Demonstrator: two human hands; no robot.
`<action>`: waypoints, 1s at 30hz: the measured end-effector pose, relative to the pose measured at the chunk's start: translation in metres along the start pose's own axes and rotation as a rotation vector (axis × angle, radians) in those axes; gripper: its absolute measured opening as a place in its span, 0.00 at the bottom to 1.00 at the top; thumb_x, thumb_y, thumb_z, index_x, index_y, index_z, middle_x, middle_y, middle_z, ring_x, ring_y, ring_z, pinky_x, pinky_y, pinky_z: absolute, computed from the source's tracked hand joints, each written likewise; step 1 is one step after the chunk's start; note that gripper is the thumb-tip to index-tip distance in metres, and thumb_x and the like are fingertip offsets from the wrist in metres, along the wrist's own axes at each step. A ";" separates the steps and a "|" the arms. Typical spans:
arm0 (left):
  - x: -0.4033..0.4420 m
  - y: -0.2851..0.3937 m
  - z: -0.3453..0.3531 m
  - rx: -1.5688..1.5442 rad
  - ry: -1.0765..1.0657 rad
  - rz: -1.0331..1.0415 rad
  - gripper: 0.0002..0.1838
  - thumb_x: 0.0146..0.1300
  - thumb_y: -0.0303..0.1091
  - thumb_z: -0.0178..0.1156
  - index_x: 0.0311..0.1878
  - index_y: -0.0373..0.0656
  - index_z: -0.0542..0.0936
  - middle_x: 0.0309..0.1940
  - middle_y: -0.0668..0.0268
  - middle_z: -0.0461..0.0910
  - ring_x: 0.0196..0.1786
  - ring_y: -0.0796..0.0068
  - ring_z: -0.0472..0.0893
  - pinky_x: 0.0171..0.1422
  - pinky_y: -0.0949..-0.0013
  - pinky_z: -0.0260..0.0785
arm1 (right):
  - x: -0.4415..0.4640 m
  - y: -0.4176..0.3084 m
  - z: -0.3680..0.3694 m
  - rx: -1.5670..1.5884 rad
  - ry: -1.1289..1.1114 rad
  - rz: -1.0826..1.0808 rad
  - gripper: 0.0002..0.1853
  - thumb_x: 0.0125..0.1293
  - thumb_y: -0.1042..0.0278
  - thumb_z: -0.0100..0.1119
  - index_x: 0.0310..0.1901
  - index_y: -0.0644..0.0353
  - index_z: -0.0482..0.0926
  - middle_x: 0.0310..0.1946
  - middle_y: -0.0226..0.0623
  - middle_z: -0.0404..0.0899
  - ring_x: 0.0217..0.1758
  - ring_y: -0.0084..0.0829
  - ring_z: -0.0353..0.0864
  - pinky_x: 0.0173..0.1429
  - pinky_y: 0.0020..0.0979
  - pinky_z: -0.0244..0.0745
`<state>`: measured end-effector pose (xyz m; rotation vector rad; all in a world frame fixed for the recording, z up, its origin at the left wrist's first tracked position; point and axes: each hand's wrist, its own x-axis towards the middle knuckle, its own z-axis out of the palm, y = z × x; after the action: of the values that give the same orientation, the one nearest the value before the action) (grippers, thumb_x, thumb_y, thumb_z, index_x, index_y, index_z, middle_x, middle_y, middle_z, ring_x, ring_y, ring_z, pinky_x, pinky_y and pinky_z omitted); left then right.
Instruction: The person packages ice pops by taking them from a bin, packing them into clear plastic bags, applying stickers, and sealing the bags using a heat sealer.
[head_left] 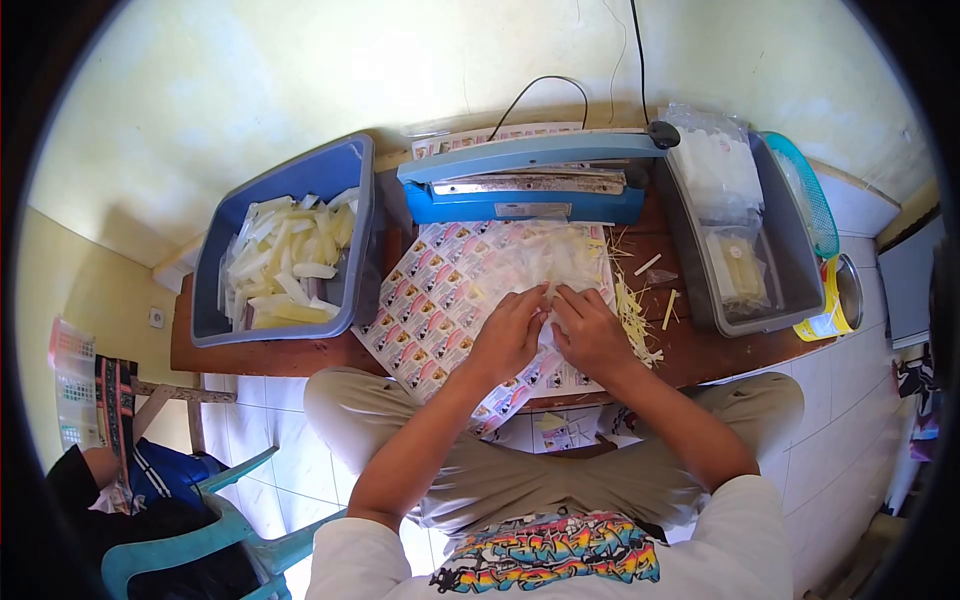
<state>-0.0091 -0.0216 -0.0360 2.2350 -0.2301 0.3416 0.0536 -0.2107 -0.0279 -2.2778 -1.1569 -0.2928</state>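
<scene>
My left hand [512,328] and my right hand [592,328] are close together over a printed paper sheet [430,300]. Their fingers are closed in a pinch on a thin, translucent plastic bag [547,338], part of which shows between them; the fingertips hide the rest. Just beyond my fingers lies a heap of similar clear plastic bags [545,258]. Behind the heap stands a blue impulse heat sealer [520,205], its long lever arm [530,154] raised above the sealing bar.
At left, a blue-grey tub [365,240] holds many filled pale-yellow plastic packets [290,250]. A grey bin [800,270] at right contains packaged bundles [735,265]. Thin yellowish strips [630,315] litter the wooden table [690,350]. A yellow can [828,318] and green basket [815,195] are farther right.
</scene>
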 end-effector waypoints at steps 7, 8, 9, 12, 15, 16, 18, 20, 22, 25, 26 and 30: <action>0.002 0.001 -0.003 0.014 -0.006 0.003 0.25 0.74 0.24 0.65 0.73 0.33 0.77 0.57 0.49 0.86 0.59 0.44 0.83 0.64 0.49 0.77 | 0.000 -0.001 -0.023 0.030 -0.171 -0.010 0.29 0.61 0.72 0.73 0.64 0.65 0.80 0.71 0.50 0.79 0.59 0.48 0.82 0.67 0.44 0.81; 0.001 0.006 -0.001 0.076 0.044 -0.050 0.26 0.72 0.24 0.67 0.72 0.34 0.77 0.60 0.47 0.85 0.60 0.43 0.82 0.65 0.49 0.77 | -0.001 0.001 -0.025 0.038 -0.195 -0.008 0.29 0.60 0.71 0.75 0.64 0.63 0.80 0.70 0.50 0.79 0.59 0.48 0.82 0.67 0.44 0.80; 0.000 0.007 0.000 0.107 0.067 -0.076 0.26 0.72 0.24 0.68 0.72 0.34 0.77 0.61 0.46 0.84 0.60 0.42 0.82 0.65 0.49 0.77 | -0.003 0.004 -0.025 0.038 -0.197 -0.007 0.29 0.60 0.71 0.75 0.64 0.63 0.80 0.70 0.50 0.79 0.59 0.48 0.82 0.67 0.44 0.80; 0.003 0.010 -0.001 0.192 0.129 -0.028 0.29 0.69 0.25 0.71 0.71 0.36 0.76 0.67 0.44 0.81 0.62 0.41 0.82 0.67 0.49 0.78 | -0.003 0.012 -0.029 0.116 -0.136 0.015 0.30 0.55 0.69 0.82 0.60 0.59 0.81 0.68 0.48 0.79 0.61 0.47 0.82 0.65 0.43 0.81; 0.002 0.015 0.000 0.166 0.055 -0.103 0.31 0.68 0.25 0.71 0.73 0.36 0.75 0.68 0.45 0.81 0.64 0.42 0.81 0.69 0.49 0.77 | 0.007 0.009 -0.035 0.144 -0.175 0.164 0.32 0.50 0.69 0.86 0.58 0.55 0.80 0.66 0.45 0.79 0.64 0.50 0.81 0.68 0.46 0.78; 0.002 0.012 0.001 0.173 0.059 -0.106 0.31 0.68 0.25 0.71 0.73 0.36 0.75 0.68 0.45 0.81 0.64 0.42 0.81 0.69 0.49 0.77 | 0.011 0.009 -0.034 0.029 -0.031 0.102 0.33 0.50 0.69 0.86 0.58 0.55 0.80 0.66 0.45 0.79 0.64 0.50 0.81 0.69 0.48 0.75; 0.003 0.007 0.002 0.261 0.055 0.003 0.31 0.66 0.25 0.71 0.73 0.36 0.75 0.69 0.46 0.81 0.65 0.43 0.81 0.72 0.50 0.75 | 0.017 0.013 -0.029 -0.082 0.114 0.034 0.34 0.49 0.68 0.87 0.58 0.55 0.79 0.67 0.45 0.78 0.65 0.50 0.81 0.71 0.50 0.73; 0.003 0.005 0.001 0.267 0.044 -0.004 0.32 0.66 0.25 0.71 0.73 0.36 0.75 0.69 0.47 0.81 0.66 0.43 0.80 0.73 0.50 0.75 | 0.019 0.025 -0.017 0.057 0.113 0.125 0.37 0.48 0.68 0.87 0.61 0.56 0.77 0.65 0.43 0.80 0.63 0.50 0.81 0.71 0.51 0.69; 0.001 0.006 0.002 0.267 0.029 -0.012 0.32 0.65 0.25 0.71 0.73 0.35 0.75 0.69 0.47 0.81 0.67 0.43 0.80 0.73 0.50 0.74 | 0.018 0.035 -0.006 0.064 0.079 0.146 0.38 0.48 0.67 0.87 0.61 0.56 0.77 0.63 0.43 0.81 0.63 0.50 0.81 0.70 0.50 0.70; 0.002 0.004 0.002 0.258 0.015 -0.023 0.32 0.65 0.24 0.71 0.73 0.35 0.75 0.69 0.47 0.81 0.66 0.44 0.79 0.73 0.51 0.73 | 0.020 0.041 0.000 0.075 0.046 0.169 0.38 0.48 0.67 0.87 0.62 0.56 0.77 0.61 0.42 0.83 0.63 0.50 0.82 0.68 0.48 0.72; 0.002 0.003 0.003 0.269 0.019 -0.016 0.33 0.65 0.25 0.72 0.73 0.35 0.75 0.68 0.48 0.82 0.66 0.44 0.79 0.73 0.51 0.73 | 0.021 0.042 0.001 0.082 0.042 0.172 0.38 0.49 0.67 0.87 0.62 0.55 0.78 0.60 0.42 0.83 0.63 0.50 0.82 0.67 0.48 0.72; 0.002 0.008 -0.002 0.254 0.034 -0.040 0.34 0.63 0.27 0.71 0.73 0.36 0.75 0.64 0.49 0.83 0.65 0.44 0.79 0.73 0.49 0.71 | 0.028 0.036 -0.014 0.054 -0.031 0.167 0.38 0.50 0.65 0.87 0.64 0.55 0.78 0.60 0.42 0.83 0.64 0.50 0.81 0.67 0.49 0.73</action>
<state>-0.0096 -0.0251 -0.0279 2.4773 -0.1291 0.4054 0.0997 -0.2161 -0.0182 -2.3217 -0.9697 -0.1599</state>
